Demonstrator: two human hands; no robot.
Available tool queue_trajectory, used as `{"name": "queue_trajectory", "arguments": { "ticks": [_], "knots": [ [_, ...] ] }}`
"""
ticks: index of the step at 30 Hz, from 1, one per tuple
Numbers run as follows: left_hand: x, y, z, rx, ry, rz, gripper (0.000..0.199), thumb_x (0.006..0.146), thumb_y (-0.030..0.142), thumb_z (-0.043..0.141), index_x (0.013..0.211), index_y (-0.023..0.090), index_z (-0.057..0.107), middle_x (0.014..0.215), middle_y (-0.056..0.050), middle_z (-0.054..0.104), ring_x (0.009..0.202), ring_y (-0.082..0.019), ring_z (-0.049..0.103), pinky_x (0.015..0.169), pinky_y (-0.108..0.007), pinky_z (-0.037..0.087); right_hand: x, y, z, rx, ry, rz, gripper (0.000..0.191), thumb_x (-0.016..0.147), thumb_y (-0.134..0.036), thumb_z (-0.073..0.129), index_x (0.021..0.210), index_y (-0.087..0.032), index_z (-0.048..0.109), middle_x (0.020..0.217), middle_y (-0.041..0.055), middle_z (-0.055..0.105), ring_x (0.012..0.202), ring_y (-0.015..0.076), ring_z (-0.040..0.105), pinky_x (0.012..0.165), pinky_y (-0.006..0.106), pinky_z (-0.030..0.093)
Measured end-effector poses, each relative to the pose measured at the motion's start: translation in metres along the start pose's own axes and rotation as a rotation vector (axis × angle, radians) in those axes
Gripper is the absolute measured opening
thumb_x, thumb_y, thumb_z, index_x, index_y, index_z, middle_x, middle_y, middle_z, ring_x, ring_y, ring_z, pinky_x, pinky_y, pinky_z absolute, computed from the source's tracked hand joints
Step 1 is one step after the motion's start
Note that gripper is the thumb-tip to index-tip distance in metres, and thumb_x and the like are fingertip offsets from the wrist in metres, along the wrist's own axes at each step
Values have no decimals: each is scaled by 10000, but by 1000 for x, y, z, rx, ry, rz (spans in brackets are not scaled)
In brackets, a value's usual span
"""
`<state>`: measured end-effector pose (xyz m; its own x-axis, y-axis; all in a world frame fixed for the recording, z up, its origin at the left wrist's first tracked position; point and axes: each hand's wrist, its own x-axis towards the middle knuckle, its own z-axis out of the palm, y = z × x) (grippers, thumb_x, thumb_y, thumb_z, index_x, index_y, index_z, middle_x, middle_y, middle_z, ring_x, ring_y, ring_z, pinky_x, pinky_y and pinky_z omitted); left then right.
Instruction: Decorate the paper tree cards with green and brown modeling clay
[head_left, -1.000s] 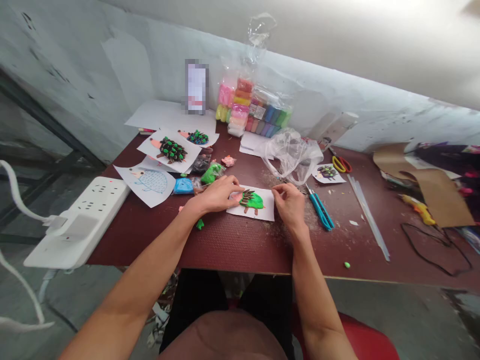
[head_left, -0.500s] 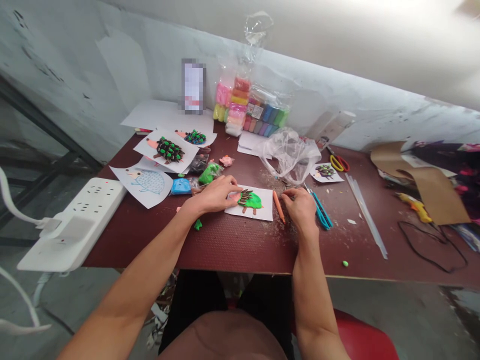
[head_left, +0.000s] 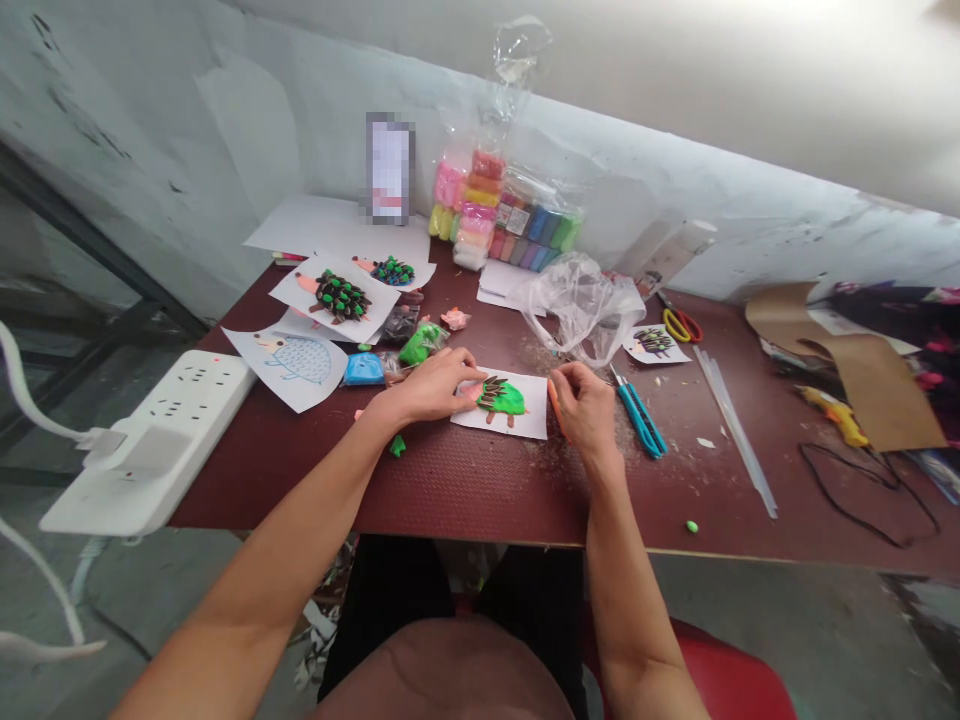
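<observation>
A small white card (head_left: 461,421) lies on the brown table, bearing a green clay hedgehog (head_left: 510,399) with dark, seed-like spines (head_left: 493,393) on its front part and brown feet. My left hand (head_left: 442,383) rests on the card's left side, fingers stretched out, fingertips at the hedgehog's pink head. Just right of the card, my right hand (head_left: 585,408) has its fingertips pinched together over an orange marker (head_left: 554,397), partly covering it. Whatever sits between those fingers is hidden. Blue-handled scissors (head_left: 639,415) lie right of this hand.
Finished hedgehog cards (head_left: 298,310) and a blue hedgehog drawing (head_left: 292,362) lie at left. Clay packs (head_left: 480,215) stand at the back beside a clear plastic bag (head_left: 589,305). A white power strip (head_left: 161,440) is at the left edge. Glue sticks (head_left: 733,430) lie at right.
My right hand has moved left, from the dark bits beside the scissors to over the orange marker. My left hand stays on the card.
</observation>
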<state>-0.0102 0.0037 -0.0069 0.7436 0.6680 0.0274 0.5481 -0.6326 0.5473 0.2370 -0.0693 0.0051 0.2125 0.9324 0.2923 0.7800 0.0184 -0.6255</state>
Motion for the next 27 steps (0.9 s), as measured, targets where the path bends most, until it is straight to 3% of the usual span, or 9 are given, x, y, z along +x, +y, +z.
{"name": "queue_trajectory", "arguments": {
  "ticks": [6,10,15,21,27],
  "knots": [
    [0,0,-1,-4,-13,-7,387,925,360,526,1239,221,705,1205,-93,583,1110,-260,544,976,-367,425,-11,-7,14,215,-199,-123,293,916,-283,505,1041,-201,757,922,75,733,848,203,658,798,325,499],
    [0,0,0,-3,-10,-9,375,928,356,517,1228,235,705,1196,-83,585,1107,-256,544,984,-362,427,-19,-9,17,302,-211,-37,221,887,-303,600,1014,-204,751,910,64,752,773,191,667,754,320,511],
    [1,0,0,5,-24,-12,374,893,319,558,1225,231,706,1210,-83,583,1123,-254,545,992,-358,428,-22,-19,16,161,-226,-96,127,887,-297,646,827,-233,737,792,11,727,640,153,600,779,326,495],
    [1,0,1,2,-11,-13,363,899,318,559,1214,226,714,1215,-89,587,1116,-257,546,1006,-375,426,-19,-25,20,-70,-272,-179,164,919,-215,604,889,-259,758,916,38,744,773,184,637,878,349,468],
    [0,0,1,8,-6,-10,349,903,315,562,1203,231,718,1212,-84,588,1130,-257,540,1005,-366,422,-17,-25,23,-161,-264,-199,142,930,-221,608,883,-246,740,903,38,712,778,182,615,791,306,442]
  ]
}}
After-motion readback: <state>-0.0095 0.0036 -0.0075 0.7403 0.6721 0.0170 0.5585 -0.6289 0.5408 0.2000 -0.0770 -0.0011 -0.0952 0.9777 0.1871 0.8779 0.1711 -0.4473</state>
